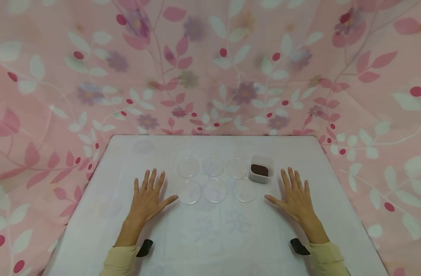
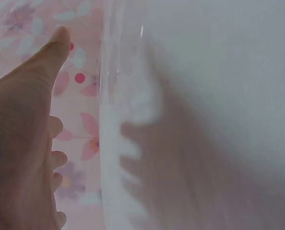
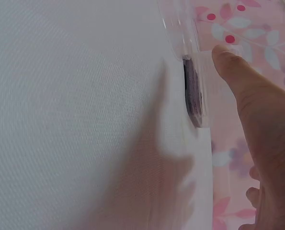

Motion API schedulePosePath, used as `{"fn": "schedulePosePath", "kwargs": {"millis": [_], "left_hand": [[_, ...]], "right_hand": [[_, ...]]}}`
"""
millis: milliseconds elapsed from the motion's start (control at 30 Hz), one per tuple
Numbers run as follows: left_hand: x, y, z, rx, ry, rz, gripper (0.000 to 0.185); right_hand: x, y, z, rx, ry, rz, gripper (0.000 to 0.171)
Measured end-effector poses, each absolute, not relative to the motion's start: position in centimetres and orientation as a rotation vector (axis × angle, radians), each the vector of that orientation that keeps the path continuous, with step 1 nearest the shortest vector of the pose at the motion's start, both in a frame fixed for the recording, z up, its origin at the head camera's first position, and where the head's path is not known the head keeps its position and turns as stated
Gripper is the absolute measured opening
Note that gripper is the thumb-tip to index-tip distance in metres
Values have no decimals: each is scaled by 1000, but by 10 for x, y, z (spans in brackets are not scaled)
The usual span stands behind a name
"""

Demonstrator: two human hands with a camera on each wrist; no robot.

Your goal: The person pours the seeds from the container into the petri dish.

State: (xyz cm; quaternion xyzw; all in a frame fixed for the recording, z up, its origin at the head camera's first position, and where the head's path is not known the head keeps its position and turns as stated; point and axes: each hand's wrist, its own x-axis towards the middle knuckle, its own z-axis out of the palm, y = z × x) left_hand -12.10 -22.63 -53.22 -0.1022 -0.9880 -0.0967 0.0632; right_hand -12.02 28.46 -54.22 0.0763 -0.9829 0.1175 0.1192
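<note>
- Left hand [image 1: 144,203]: fingers spread wide, holding nothing. Thumb sits just beside the near-left dish [image 1: 189,192], so an inward sweep could nudge it.
- Six clear dishes [image 1: 215,190], two rows of three: round, smooth, probably plastic. We could misjudge rims (clear on white woven tablecloth [image 1: 169,241], poor contrast).
- Tub [image 1: 259,179] right of them: squarish, translucent. Dark brown fill [image 1: 259,170], texture unclear to us; a knock could spill it.
- Right hand [image 1: 296,201]: spread wide, empty, thumb near tub, likeliest cause.
</note>
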Motion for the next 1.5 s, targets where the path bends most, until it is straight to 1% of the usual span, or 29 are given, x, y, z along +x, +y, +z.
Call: {"fn": "schedulePosePath", "kwargs": {"millis": [300,500,933,1300,1500], "left_hand": [[-129,-213,-526,-379,-2974,-314,104],[-141,-197,-520,-479,-2960,-346,102],[-183,-156,-499,-676,-2983,-421,104],[-218,-118,-492,-974,-2982,-442,103],[-234,-100,-493,-1089,-3004,-407,104]], "right_hand": [[-124,284,-543,229,-2800,362,116],[-129,282,-543,245,-2759,417,117],[-139,273,-539,234,-2723,519,121],[-150,266,-540,214,-2705,574,120],[-156,262,-542,223,-2706,635,119]]}}
